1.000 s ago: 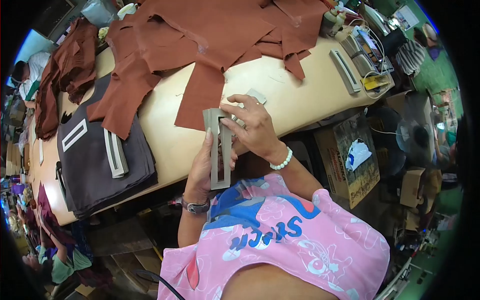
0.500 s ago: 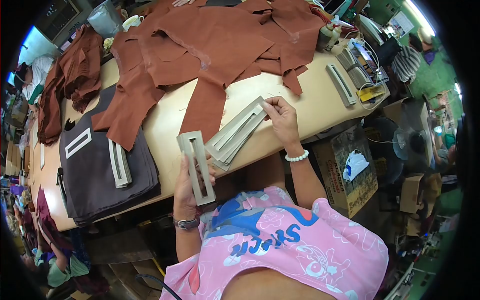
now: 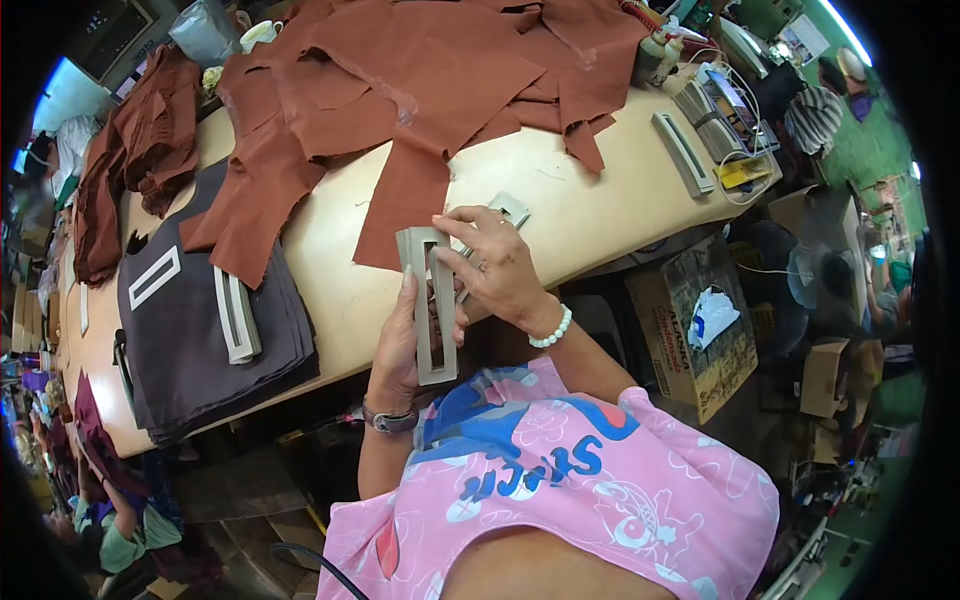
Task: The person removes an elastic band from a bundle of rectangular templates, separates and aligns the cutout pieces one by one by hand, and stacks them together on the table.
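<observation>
My left hand (image 3: pixel 398 335) is closed round a small stack of pale grey slotted strips (image 3: pixel 436 365), long rectangular frames held nearly upright above the table's front edge. My right hand (image 3: pixel 497 265) reaches across to the top of this stack, its thumb and fingertips closed on the upper right edge. Partly hidden behind my right hand, more slotted strips (image 3: pixel 512 209) lie on the table. To the left, a white slotted strip (image 3: pixel 155 279) and a small pile of such strips (image 3: pixel 238 335) rest on a stack of dark grey cloth pieces (image 3: pixel 185 370).
Rust-brown cloth pieces (image 3: pixel 400 60) cover the back of the pale table (image 3: pixel 590 215). At the right end lie another slotted strip (image 3: pixel 682 155), a phone (image 3: pixel 728 105) and a yellow item (image 3: pixel 743 173). A cardboard box (image 3: pixel 690 340) stands below the table's edge.
My right hand has moved left from the strips on the table to the stack in my left hand. The held stack has shifted slightly right and up and looks thicker.
</observation>
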